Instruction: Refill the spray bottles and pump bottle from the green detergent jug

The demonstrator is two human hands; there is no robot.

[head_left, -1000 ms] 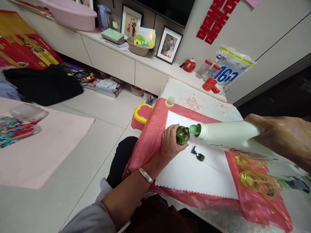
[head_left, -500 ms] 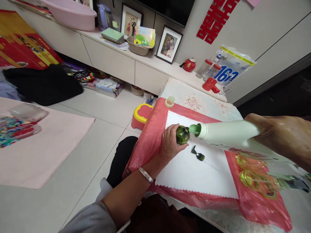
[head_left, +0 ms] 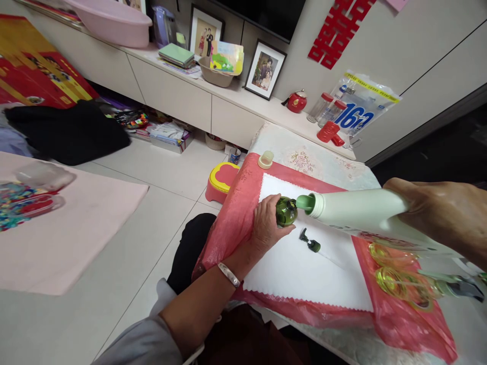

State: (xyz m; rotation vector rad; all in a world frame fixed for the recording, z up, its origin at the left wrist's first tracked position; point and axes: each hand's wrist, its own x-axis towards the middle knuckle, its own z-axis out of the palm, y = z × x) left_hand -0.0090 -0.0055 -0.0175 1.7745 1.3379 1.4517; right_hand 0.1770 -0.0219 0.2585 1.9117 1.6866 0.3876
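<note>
White mat (head_left: 304,284) spread on red plastic (head_left: 234,215). Green bottle (head_left: 286,214) gripped by curled left hand (head_left: 266,220). Pale bottle (head_left: 357,207) held tipped in curled right hand (head_left: 443,209), mouth (head_left: 318,205) beside green bottle's neck (head_left: 291,204).

The pale, flower-patterned table (head_left: 279,142) bore a pink plastic sheet (head_left: 230,235), over which a white zigzag-edged mat (head_left: 300,281) was spread. A dark green pump head (head_left: 314,246) lay on the mat, and a pale cap (head_left: 265,160) stood on the plastic's far corner.
</note>
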